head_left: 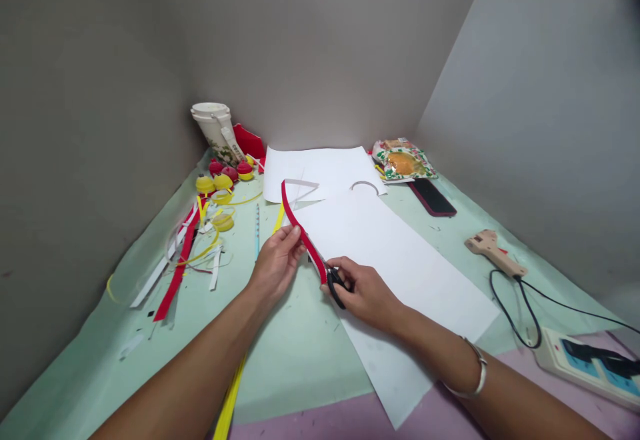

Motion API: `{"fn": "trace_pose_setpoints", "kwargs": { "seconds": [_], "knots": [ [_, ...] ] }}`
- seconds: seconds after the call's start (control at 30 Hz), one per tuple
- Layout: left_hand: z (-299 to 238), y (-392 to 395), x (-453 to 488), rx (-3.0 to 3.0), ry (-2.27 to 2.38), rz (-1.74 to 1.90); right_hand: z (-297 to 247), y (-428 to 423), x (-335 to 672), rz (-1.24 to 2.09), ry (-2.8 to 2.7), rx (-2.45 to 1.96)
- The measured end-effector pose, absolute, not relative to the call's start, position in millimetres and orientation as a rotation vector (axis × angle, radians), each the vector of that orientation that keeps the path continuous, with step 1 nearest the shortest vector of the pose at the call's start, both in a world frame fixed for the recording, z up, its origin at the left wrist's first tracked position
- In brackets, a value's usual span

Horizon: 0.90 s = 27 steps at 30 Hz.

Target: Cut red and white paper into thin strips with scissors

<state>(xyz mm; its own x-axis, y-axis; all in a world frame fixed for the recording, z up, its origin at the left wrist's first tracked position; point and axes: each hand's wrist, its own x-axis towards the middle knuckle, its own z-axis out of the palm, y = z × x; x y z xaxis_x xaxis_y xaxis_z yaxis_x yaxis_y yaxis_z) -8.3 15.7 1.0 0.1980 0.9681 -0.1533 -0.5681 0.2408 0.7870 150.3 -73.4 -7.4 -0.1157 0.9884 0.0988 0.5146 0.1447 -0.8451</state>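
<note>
My left hand (279, 260) pinches a long red strip (291, 212) between thumb and fingers. The strip's far end rises and curves over the white sheet, while its near end runs to the scissors. Black-handled scissors (338, 287) sit in my right hand (367, 293), with fingers wrapped round the handles. Their blades lie along the strip and are partly hidden by it. A yellow strip (231, 393) passes beneath my left arm. White paper sheets (400, 253) lie under and beyond my right hand. A blue patterned pencil (257, 230) rests left of my left hand.
At the left lie red and yellow balls (223, 181), loose strips (179, 270) and a white bucket (213, 117). On the right are a food packet (404, 160), a phone (433, 198), a glue gun (495, 252) with its cord, and a power strip (575, 360). Walls border the table.
</note>
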Motion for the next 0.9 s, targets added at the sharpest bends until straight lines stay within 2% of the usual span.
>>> {"fn": "trace_pose_setpoints", "kwargs": {
  "seconds": [0.9],
  "knots": [
    [4.2, 11.5, -6.8, 0.659, 0.737, 1.148, -8.3, -73.9, 152.7, 0.827, -1.746, -1.465]
  ]
}}
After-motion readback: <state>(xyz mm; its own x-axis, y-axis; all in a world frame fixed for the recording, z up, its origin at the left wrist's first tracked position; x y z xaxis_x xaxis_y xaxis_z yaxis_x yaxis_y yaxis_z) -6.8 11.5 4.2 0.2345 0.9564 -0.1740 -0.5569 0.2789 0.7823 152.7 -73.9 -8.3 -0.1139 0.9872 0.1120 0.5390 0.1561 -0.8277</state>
